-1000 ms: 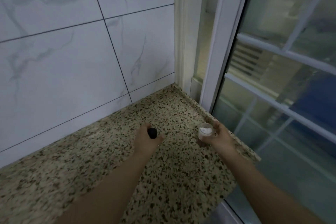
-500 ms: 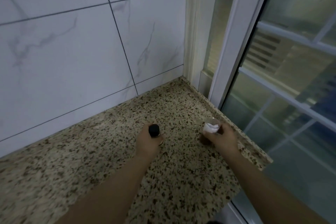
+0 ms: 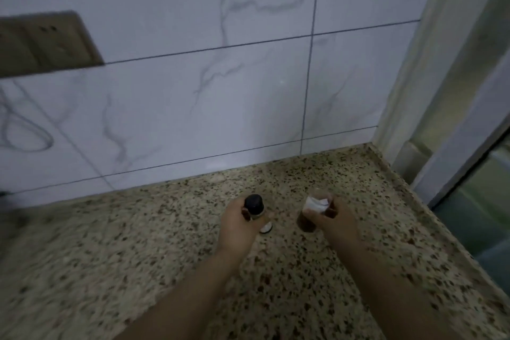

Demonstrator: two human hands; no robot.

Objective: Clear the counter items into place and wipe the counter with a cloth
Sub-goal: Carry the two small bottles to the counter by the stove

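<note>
Left hand (image 3: 237, 225) grips black-capped bottle (image 3: 255, 208); right hand (image 3: 332, 218) grips clear jar (image 3: 314, 211) with white label. Since a second ago, hands closer together, view panned left off window, wall socket (image 3: 47, 43) now upper left. Both items at frame centre, seemingly lifted off granite counter (image 3: 110, 243); placing likely next, wiping not begun.

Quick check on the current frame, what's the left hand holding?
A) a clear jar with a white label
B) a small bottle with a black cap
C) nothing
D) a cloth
B: the left hand grips a small bottle with a black cap above the speckled counter, while the clear jar with a white label is in the right hand.
</note>
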